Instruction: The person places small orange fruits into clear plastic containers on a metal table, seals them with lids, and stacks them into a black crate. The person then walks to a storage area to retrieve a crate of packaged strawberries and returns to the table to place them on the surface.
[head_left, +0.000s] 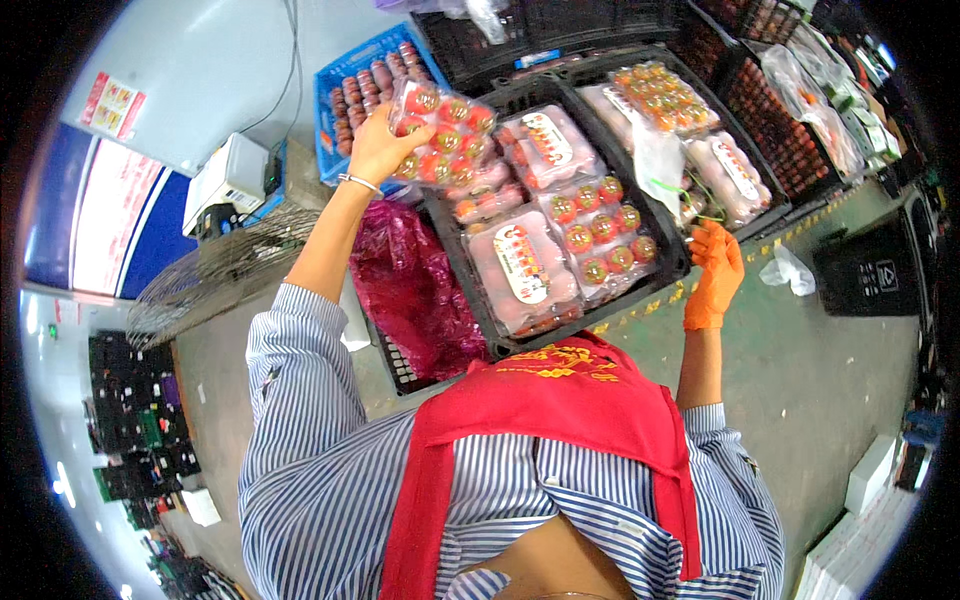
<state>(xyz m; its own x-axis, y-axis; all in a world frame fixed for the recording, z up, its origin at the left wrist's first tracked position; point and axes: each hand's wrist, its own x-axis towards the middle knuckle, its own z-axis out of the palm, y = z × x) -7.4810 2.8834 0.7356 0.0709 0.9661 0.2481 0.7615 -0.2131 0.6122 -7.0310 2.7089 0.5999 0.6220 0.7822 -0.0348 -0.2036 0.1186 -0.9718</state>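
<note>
My bare left hand (379, 146) grips the left edge of a clear plastic punnet (444, 135) of red-and-green tomatoes, raised over the far left part of a black crate (677, 259). Inside that crate lie several more punnets, among them a labelled punnet (517, 266) and one with the tomatoes showing (604, 225). My right hand (714, 259), in an orange glove, is by the near corner of a second black crate (780, 201). Its fingers are bent close to a green strand (671, 186) and a white plastic bag (656, 161); whether they hold anything is unclear.
Left of the near crate, crumpled magenta plastic film (412, 292) covers another crate. A blue crate (326, 124) with rows of reddish produce stands behind my left hand. At left are a wire fan guard (217, 270) and a white machine (229, 176). Plastic litter (787, 271) lies on the floor.
</note>
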